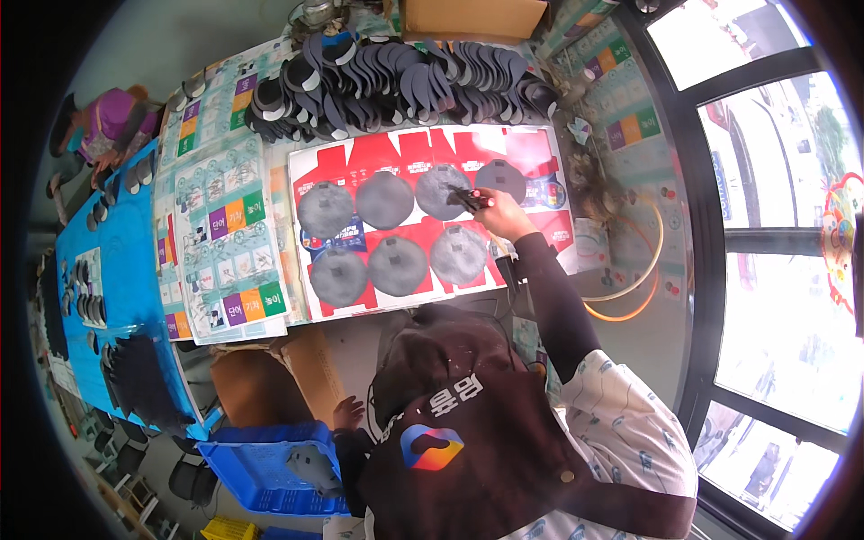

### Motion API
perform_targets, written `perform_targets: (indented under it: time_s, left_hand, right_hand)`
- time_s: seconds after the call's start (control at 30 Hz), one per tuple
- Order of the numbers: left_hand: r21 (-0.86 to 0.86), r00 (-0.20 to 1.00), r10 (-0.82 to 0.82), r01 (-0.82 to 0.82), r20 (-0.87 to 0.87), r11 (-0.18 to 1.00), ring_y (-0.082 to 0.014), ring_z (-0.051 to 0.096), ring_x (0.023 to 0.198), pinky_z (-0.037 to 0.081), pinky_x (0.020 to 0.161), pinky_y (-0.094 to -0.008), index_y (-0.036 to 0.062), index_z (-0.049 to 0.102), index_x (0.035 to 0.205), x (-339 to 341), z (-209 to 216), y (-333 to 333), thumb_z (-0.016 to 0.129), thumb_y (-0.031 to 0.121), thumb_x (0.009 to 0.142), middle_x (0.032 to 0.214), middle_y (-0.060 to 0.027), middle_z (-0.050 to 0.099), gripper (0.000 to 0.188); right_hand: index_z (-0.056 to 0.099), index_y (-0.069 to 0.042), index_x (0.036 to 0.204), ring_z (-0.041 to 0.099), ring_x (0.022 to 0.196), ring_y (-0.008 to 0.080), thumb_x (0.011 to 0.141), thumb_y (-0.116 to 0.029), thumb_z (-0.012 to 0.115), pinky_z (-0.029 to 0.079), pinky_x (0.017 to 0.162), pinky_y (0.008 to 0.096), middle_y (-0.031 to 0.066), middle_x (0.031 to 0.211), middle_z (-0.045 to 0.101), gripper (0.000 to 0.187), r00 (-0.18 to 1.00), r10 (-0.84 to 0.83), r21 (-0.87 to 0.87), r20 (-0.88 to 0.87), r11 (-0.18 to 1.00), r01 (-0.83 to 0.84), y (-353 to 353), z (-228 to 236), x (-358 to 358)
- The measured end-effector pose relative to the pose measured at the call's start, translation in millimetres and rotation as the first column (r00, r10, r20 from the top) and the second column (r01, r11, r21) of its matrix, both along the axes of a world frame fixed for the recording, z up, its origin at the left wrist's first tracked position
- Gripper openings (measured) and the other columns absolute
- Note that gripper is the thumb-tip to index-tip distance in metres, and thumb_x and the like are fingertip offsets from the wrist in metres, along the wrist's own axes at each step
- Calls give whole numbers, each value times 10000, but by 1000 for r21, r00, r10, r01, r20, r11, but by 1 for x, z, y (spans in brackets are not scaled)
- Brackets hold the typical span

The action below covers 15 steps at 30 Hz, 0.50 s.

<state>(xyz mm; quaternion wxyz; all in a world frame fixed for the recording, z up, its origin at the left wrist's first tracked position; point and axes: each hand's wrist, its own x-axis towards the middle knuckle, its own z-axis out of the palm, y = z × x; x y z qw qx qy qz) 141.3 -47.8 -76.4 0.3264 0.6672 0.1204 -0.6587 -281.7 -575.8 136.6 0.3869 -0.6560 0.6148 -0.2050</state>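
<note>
My right hand [493,212] is closed round a black spray gun [466,199], its tip over a mottled grey fabric disc [440,191]. Several such round pieces lie in two rows on a flat red and white printed cardboard sheet [423,144]. Most look pale and speckled, while the disc at the upper right [501,183] is darker and smoother. Each carries a small dark rectangle. Down at my side, my left hand [348,413] hangs with its fingers apart and holds nothing. It is nearest to a blue plastic basket [261,459] with grey pieces in it.
Dark curved pieces [405,76] lie in dense rows along the table's back. An orange hose [621,315] loops at the right by the window frame [688,198]. Below the table stands an open cardboard box [315,360]. A co-worker [112,126] is beside the blue table [126,243].
</note>
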Motion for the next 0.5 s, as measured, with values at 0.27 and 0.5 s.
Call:
perform_targets:
  time_s: [0.27, 0.5]
  left_hand:
    - [31, 999, 19, -20, 32, 999, -243, 662, 730, 483, 555, -327, 49, 612, 1248, 20, -13, 3, 607, 270, 972, 1005, -169, 707, 353]
    - [48, 999, 8, -10, 46, 999, -238, 668, 736, 470, 537, -306, 50, 613, 1246, 4, -7, -9, 615, 258, 960, 1002, -170, 709, 353]
  right_hand:
    - [739, -42, 1007, 660, 891, 462, 881, -127, 539, 532, 791, 519, 263, 870, 684, 251, 980, 11, -70, -199, 997, -25, 4, 12, -6]
    - [732, -43, 1057, 654, 945, 462, 897, -146, 516, 531, 829, 517, 273, 941, 686, 288, 959, 30, -67, -280, 996, -51, 4, 12, -30]
